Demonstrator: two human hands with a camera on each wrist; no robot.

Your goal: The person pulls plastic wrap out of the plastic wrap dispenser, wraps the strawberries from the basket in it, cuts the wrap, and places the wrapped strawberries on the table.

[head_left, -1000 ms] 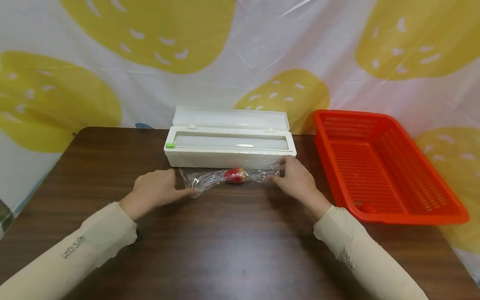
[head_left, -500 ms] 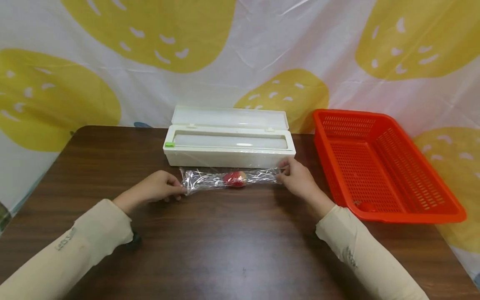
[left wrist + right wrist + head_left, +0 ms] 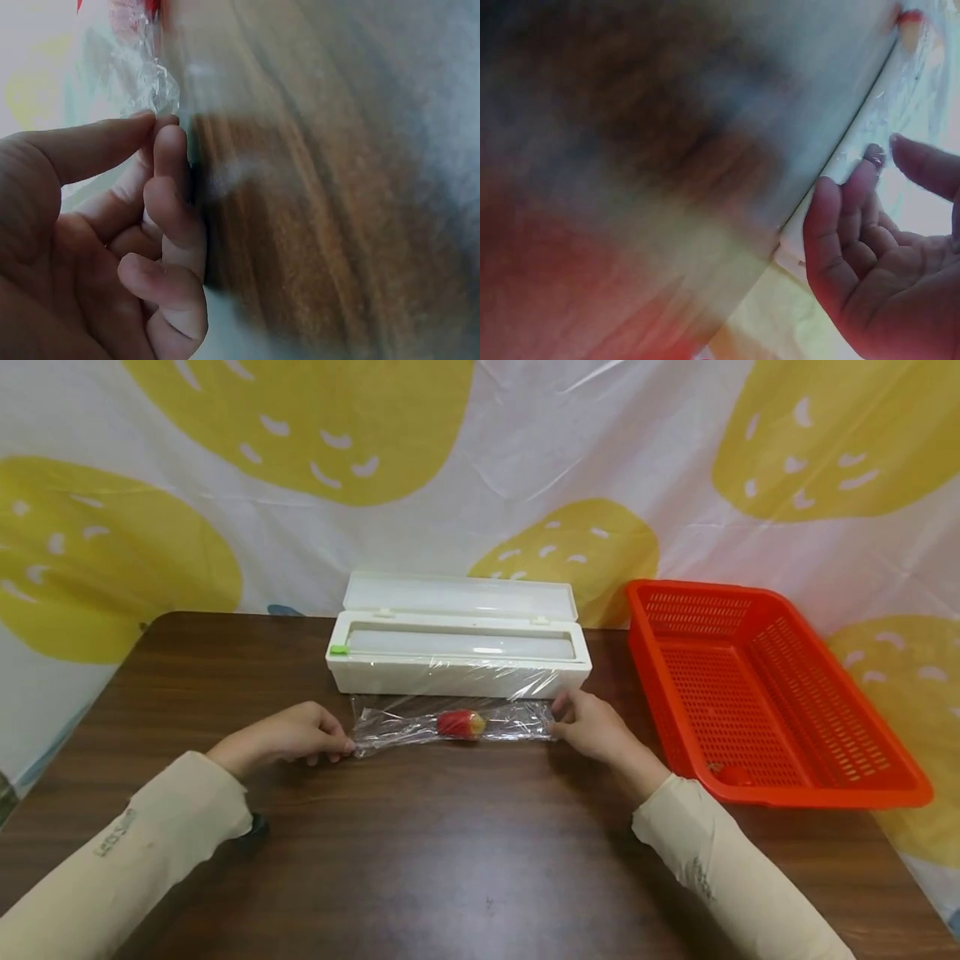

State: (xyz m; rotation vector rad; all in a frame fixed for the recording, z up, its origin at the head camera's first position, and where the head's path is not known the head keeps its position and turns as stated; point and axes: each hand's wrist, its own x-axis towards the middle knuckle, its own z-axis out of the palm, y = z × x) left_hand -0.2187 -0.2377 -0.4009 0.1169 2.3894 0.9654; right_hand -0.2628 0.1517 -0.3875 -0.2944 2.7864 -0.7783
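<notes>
A red-and-yellow fruit [image 3: 461, 724] lies wrapped in clear plastic wrap [image 3: 517, 720] in front of a white wrap dispenser box [image 3: 457, 677]. My left hand [image 3: 311, 732] pinches the wrap's left end between thumb and fingertips; the left wrist view shows the crumpled film [image 3: 154, 86] at those tips. At the opposite end, my right hand [image 3: 592, 727] has thumb and forefinger at the film's edge. In the right wrist view, the right hand [image 3: 885, 255] holds its curled fingers close to the thumb with film by them. A sheet of film runs up from the fruit over the box front.
The dispenser's lid [image 3: 461, 597] stands raised, with a white roll [image 3: 457, 644] inside. To the right is a red plastic basket [image 3: 757, 693] with a small red item [image 3: 735, 775] in its near corner. All stand on a brown wooden table [image 3: 450, 860] before a patterned cloth.
The wrapped fruit has come slightly nearer and left, its yellow end now facing right. My left hand has moved left with the wrap's end, and film now spans the box front more visibly.
</notes>
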